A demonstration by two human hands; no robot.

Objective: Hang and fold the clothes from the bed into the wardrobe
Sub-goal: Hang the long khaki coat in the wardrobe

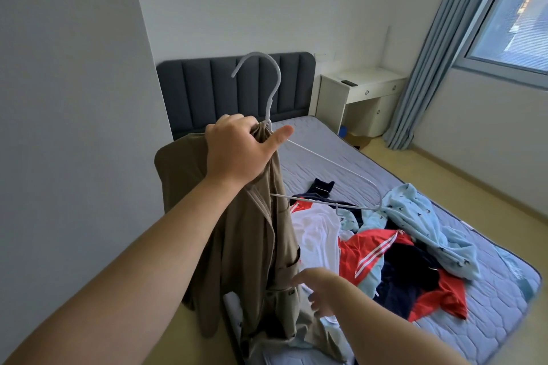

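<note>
My left hand [237, 151] is raised over the bed and grips the neck of a white hanger [335, 161] together with the collar of a khaki jacket [258, 234]. The jacket hangs down from one side of the hanger; the hanger's right arm is bare. Lower down, my right hand [321, 293] reaches with relaxed fingers toward the jacket's lower edge and holds nothing. On the bed [489, 299] lies a pile of clothes: a white shirt [318, 240], a red and navy striped garment [394, 270] and a light blue patterned garment [427, 225].
A dark grey padded headboard [207, 89] stands at the far end of the bed. A white desk [364, 95] sits in the corner beside blue curtains [439, 47] and a window. A wall runs close along the left.
</note>
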